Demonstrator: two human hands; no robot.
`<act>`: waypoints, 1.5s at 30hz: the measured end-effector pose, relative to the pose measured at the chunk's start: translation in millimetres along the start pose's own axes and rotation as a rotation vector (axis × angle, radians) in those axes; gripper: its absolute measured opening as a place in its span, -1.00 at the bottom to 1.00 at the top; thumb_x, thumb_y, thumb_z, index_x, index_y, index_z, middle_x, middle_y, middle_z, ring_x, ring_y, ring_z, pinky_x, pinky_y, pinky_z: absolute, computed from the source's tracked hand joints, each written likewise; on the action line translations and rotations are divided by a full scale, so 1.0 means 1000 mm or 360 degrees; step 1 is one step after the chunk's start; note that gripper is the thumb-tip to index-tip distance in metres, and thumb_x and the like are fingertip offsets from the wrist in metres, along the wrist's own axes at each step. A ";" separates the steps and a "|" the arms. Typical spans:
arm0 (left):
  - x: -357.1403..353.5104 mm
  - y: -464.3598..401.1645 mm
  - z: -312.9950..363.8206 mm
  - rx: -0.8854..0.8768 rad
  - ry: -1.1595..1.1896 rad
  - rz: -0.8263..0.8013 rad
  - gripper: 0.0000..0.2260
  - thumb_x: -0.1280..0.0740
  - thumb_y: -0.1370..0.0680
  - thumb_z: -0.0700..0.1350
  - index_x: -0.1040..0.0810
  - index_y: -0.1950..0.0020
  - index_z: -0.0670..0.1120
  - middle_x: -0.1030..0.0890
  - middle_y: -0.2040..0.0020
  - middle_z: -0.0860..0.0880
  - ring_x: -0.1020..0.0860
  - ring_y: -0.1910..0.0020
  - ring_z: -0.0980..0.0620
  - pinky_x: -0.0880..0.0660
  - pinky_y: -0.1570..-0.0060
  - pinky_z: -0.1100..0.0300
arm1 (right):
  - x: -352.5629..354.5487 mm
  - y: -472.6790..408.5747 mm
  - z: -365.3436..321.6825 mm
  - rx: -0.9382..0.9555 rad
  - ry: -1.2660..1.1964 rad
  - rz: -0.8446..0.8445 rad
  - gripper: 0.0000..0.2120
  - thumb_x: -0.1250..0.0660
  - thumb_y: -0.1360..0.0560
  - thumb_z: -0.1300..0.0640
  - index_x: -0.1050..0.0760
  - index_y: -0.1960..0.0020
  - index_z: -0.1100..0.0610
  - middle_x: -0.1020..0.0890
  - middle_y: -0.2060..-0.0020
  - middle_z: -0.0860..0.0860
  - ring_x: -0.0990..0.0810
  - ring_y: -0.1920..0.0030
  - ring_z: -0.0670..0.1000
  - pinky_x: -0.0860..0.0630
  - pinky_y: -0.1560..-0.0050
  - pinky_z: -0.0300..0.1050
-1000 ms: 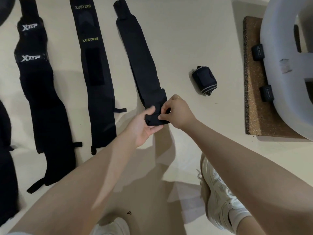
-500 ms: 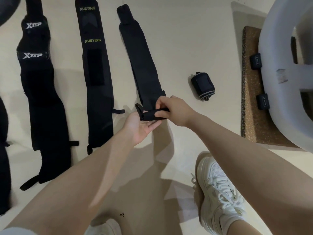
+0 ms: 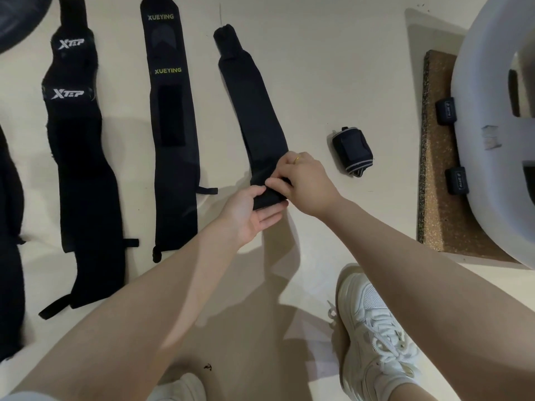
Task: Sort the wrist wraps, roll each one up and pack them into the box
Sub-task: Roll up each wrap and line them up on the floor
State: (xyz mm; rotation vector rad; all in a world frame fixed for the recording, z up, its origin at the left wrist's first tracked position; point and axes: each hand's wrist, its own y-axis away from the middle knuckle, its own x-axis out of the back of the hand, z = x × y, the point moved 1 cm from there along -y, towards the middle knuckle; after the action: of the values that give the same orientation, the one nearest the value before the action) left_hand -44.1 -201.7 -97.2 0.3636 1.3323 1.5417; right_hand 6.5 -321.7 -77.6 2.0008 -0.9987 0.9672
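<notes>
Rolling step: left hand (image 3: 249,209) and right hand (image 3: 301,180) both pinched the near end of the plain black fabric wrist wrap (image 3: 254,111); next, likely tighter turns away from the body.

cork mat (image 3: 440,198), right edge, on pale floor (image 3: 333,68) | white curved object (image 3: 486,82) resting on mat | white sneaker (image 3: 373,337) lower right | second sneaker (image 3: 185,389) bottom centre

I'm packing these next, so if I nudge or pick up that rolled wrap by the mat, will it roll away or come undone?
The rolled wrap lies on its side, a squat cylinder, so a nudge would probably roll it a little. It looks like soft fabric, likely light and squashy, not fragile. A tab seems wrapped over it, so it will probably stay rolled, though its fastening isn't clear.
</notes>
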 end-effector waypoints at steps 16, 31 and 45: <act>0.005 0.010 0.010 -0.0012 0.0310 -0.0174 -0.68 -0.26 -0.60 -0.05 -0.49 -0.29 -0.17 -0.64 -0.15 -0.15 -0.61 -0.14 -0.09 -0.48 -0.23 -0.01 | -0.014 0.004 0.002 -0.0550 -0.0757 -0.0320 -0.85 -0.26 -0.57 0.11 -0.48 0.10 0.19 -0.52 0.25 0.03 -0.46 0.21 0.01 -0.44 0.15 -0.13; 0.027 0.020 0.023 -0.0713 -0.0371 0.0527 -0.87 -0.31 -0.56 -0.22 -0.50 -0.04 0.00 -0.60 0.08 0.04 -0.58 0.12 0.12 -0.51 0.28 0.41 | -0.028 -0.010 -0.031 -0.0067 -0.0281 0.0052 -0.66 -0.20 -0.46 0.36 -0.44 -0.22 0.18 -0.44 -0.17 0.09 -0.43 -0.12 0.10 -0.45 -0.07 -0.01; 0.049 0.063 0.072 -0.1090 -0.1655 0.0573 -0.72 -0.29 -0.53 -0.21 -0.37 -0.22 -0.10 -0.50 0.11 0.02 -0.46 0.22 0.14 -0.33 0.33 0.37 | 0.004 -0.037 -0.055 0.0310 -0.0325 -0.0577 -0.70 -0.41 -0.45 0.07 -0.35 0.35 0.08 -0.47 0.43 -0.01 -0.42 0.34 -0.03 -0.32 0.29 -0.17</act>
State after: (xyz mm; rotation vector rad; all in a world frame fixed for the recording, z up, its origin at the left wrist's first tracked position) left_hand -41.7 -113.1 -36.2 0.8303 -0.0823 1.6111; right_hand 22.2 -260.8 -56.6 2.3759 -0.6274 0.6934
